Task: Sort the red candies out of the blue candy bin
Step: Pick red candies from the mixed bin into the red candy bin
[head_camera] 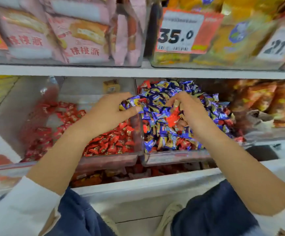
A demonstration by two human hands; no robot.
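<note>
Red candies (172,119) lie scattered through the blue candy bin (176,157), on the middle shelf right of centre. Several show at the surface: one bright wrapper just beside the right hand, others low along the near wall and at the far left corner. Blue candies (157,99) make up the bulk of the heap.

The right hand (185,108) is buried in the heap with fingers curled downward. Whether it grips a candy cannot be told; the fingertips are hidden by wrappers. The left hand (109,111) sits at the divider between the two bins, thumb and fingers pinching a blue-and-gold wrapper (133,103).

To the left stands the red candy bin (111,158), holding only red wrappers as far as can be seen, mostly heaped in its near right part.

Assessment: sorting is under way and far from finished. Recommended practice: take the exposed red wrapper beside the right hand first, pinch one piece at a time, and lift clear before crossing the divider so blue pieces are not dragged across. The left hand's blue piece, by my judgement, belongs back in the right bin. Rake the heap gently to uncover buried reds; spilling over the near wall is the risk.
</note>
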